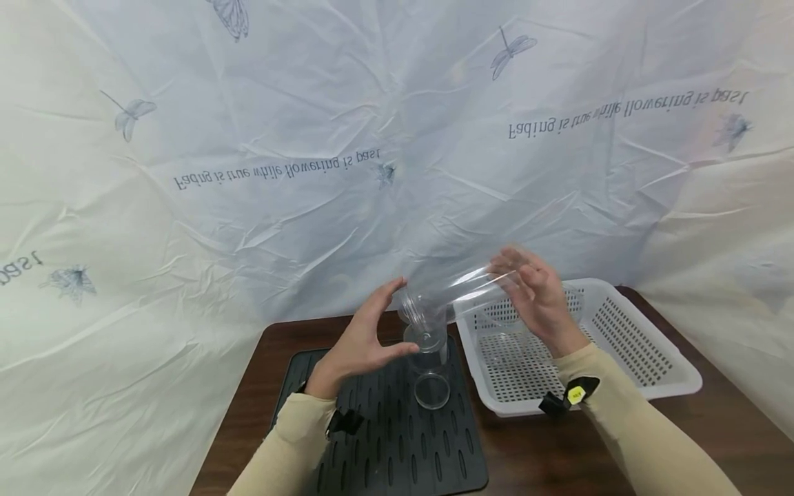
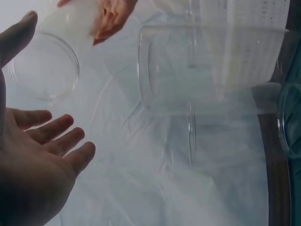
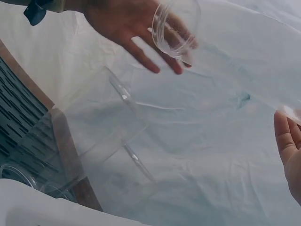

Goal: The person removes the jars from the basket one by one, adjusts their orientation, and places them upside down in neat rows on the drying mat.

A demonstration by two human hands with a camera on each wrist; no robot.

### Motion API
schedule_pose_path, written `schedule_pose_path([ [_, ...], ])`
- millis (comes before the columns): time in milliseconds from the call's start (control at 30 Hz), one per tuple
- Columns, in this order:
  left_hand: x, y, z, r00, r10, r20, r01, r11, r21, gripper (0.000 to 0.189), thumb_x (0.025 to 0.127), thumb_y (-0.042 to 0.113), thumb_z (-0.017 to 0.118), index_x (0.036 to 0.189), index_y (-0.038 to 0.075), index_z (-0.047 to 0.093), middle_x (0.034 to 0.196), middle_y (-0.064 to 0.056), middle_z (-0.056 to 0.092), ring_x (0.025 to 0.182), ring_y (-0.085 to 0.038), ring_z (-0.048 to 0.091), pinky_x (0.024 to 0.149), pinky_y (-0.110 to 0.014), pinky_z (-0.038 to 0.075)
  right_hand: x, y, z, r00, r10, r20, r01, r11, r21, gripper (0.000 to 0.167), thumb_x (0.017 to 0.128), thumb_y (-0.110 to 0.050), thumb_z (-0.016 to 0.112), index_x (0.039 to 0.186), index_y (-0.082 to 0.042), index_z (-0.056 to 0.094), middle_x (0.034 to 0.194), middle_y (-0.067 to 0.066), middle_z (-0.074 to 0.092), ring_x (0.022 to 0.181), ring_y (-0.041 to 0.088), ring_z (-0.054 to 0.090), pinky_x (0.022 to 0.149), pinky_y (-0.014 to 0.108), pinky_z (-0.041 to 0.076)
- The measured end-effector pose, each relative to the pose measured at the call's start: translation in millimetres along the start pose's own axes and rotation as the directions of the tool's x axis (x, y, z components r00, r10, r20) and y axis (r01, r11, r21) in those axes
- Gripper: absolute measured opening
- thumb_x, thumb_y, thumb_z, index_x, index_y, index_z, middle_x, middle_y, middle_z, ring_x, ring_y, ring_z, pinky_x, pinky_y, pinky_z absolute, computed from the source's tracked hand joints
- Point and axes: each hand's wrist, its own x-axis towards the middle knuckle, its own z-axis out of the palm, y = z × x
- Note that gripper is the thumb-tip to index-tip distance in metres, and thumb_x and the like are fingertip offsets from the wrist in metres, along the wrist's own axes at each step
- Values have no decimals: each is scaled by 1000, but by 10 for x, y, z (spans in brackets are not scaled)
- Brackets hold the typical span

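My right hand (image 1: 532,296) holds a clear plastic jar (image 1: 474,289) by its far end, in the air, lying nearly sideways with its threaded mouth pointing left. Beside that mouth is my left hand (image 1: 366,337), thumb and fingers spread wide with nothing gripped. The left wrist view shows the round jar mouth (image 2: 44,68) between thumb and fingers, apart from the palm. Under the held jar, clear cylindrical containers (image 1: 429,362) stand on a dark ridged mat (image 1: 384,441); they overlap and look faint through the transparent plastic.
A white perforated basket (image 1: 645,344) sits to the right of the mat, with see-through plastic in it behind my right forearm. Brown wooden tabletop (image 1: 242,406) surrounds the mat. A pale printed sheet (image 1: 310,227) hangs close behind the table.
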Motion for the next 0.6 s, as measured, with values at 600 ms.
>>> schedule_pose_path([
  [600,-218,-305,-111,979,-159,124,147,984,102,106,77,57,76,157,33,11,164,2,14,149,-28,20,111,-61,32,19,-154,199,987,-65,144,83,989,-126,44,92,-10,67,127,13,51,118,20,63,108,34,63,94,38,52],
])
